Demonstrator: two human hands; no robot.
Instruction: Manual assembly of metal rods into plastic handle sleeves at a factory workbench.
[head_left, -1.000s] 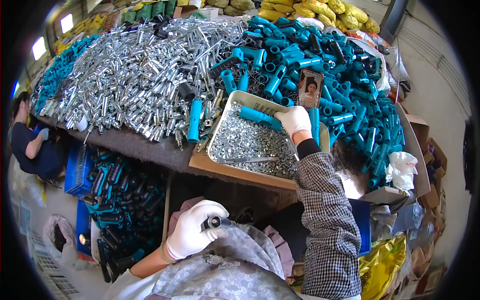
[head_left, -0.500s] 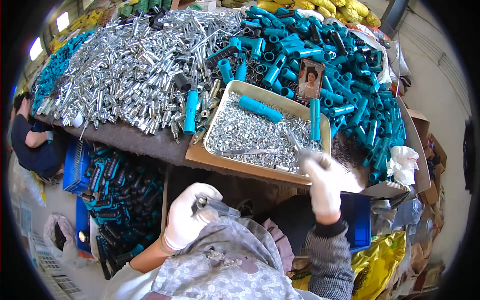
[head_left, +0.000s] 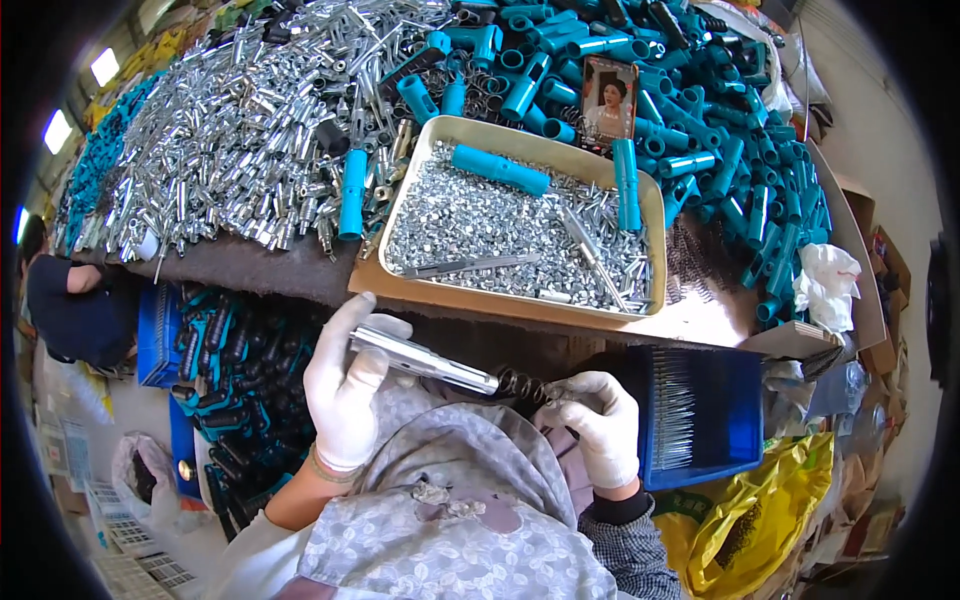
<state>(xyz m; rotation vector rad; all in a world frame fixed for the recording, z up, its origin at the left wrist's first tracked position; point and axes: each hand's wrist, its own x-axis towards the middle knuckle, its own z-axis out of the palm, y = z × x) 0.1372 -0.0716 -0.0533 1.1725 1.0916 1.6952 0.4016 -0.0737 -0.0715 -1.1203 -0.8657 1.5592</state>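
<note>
Low in front of the bench (head_left: 265,268), our left grip (head_left: 343,400) wears a white glove and squeezes a shiny silver tube (head_left: 425,360) between thumb and fingers. The tube tilts a little, with its right end lower and pointing at our right grip (head_left: 605,425). Our right grip, gloved too, pinches one end of a curly spring (head_left: 522,383). The spring is between our two grips, at the tube's right end. We cannot tell if any of it goes inside. Above both grips is a cream tray (head_left: 658,255) full of tiny silver bits (head_left: 470,225). A blue-green tube (head_left: 500,170) lies on the bits. Far above our left grip, we see a big heap of silver parts (head_left: 230,150). Above our right grip, past the tray, is a heap of blue-green tubes (head_left: 700,150). Just right of our right grip is a blue bin (head_left: 725,420) with thin silver pieces (head_left: 672,410).
</note>
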